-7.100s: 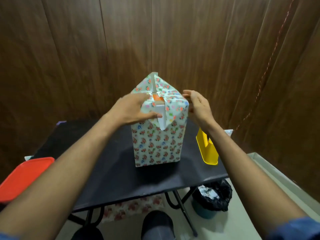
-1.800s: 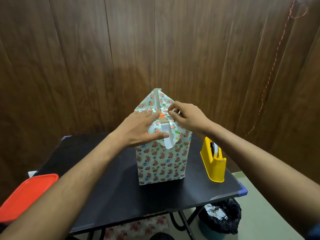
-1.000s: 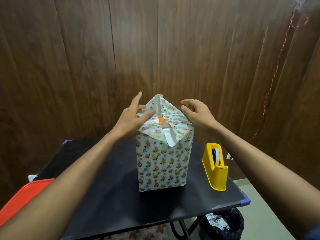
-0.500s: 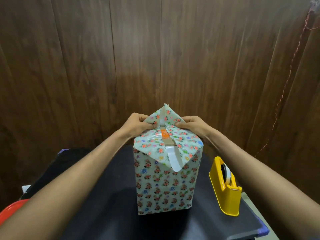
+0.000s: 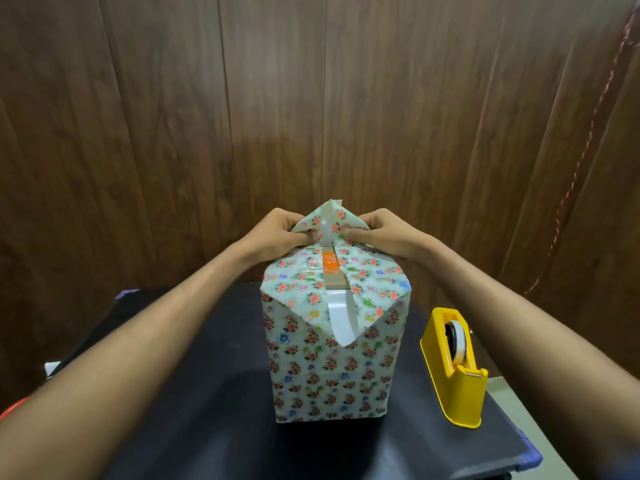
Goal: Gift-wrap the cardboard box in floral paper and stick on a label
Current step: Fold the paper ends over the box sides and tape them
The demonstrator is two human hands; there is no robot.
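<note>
The cardboard box (image 5: 332, 355) stands upright in the middle of the black worktop (image 5: 214, 427), its sides covered in floral paper (image 5: 311, 375). On top of the box, both hands are at the far flap (image 5: 329, 221), a triangle of paper pointing up and away from the camera. The left hand (image 5: 277, 233) has its fingers curled round the flap's left edge, thumb pressed on the front. The right hand (image 5: 384, 233) mirrors it on the flap's right edge, fingers curled and pinching the paper. Between the two thumbs a white strip runs up the flap's centre. Nearer the camera on the box top, the paper does not meet: a gap shows an orange patch (image 5: 329, 266) and brown tape (image 5: 335, 280) of the box underneath. The near flap (image 5: 332, 313) is folded down over the front face of the box, its point hanging below the top edge, with a white underside showing along its split. To the right of the box, well apart from it, a yellow tape dispenser (image 5: 457, 372) sits on the worktop with its roll visible. Behind the box rises a dark wood-panelled wall (image 5: 311, 116). Far to the left of the box, a sliver of something red (image 5: 10, 408) peeks in at the frame edge.
</note>
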